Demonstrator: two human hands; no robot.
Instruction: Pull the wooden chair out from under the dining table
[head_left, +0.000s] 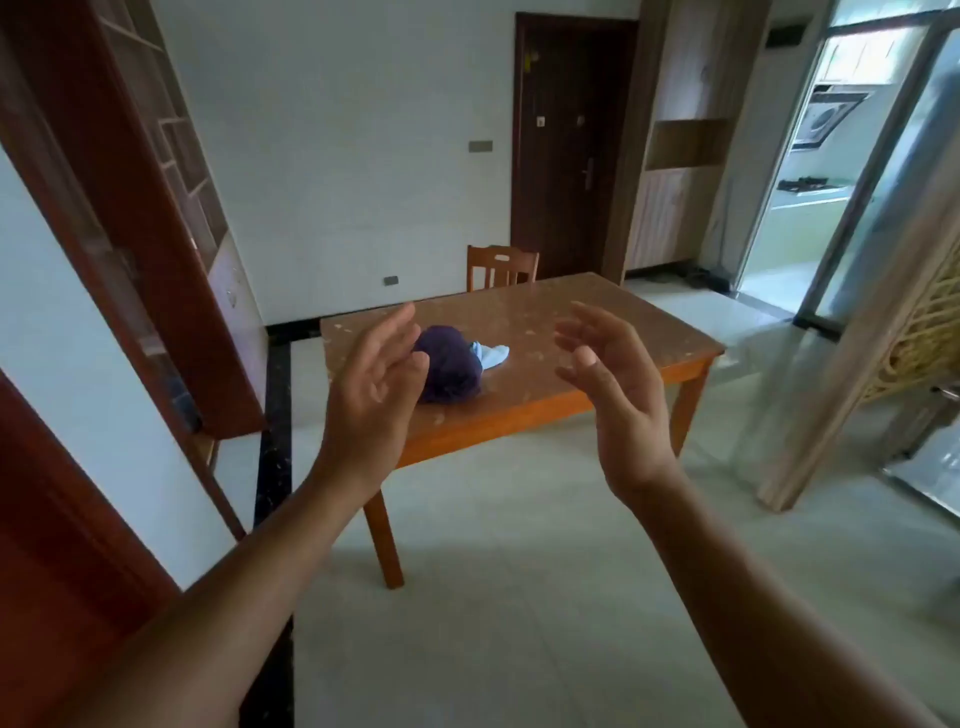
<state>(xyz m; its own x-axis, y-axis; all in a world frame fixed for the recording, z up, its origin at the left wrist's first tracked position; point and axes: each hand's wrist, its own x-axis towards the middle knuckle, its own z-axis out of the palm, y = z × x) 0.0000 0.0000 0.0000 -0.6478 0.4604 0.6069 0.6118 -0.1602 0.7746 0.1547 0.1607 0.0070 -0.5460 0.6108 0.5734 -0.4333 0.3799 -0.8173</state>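
The wooden chair (502, 266), tucked in at the far edge of the surface (545, 332), looks rigid and fairly weighty, best gripped by its slotted top rail, while left hand (371, 387) and right hand (615, 389) hover empty, fingers (582, 325) spread wide.

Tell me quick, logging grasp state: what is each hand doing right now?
Left hand: open, holding nothing.
Right hand: open, holding nothing.

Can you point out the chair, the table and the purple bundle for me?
chair (502, 266): head view, on its backrest.
table (571, 332): head view, bare part of the top.
purple bundle (451, 364): head view, its middle.
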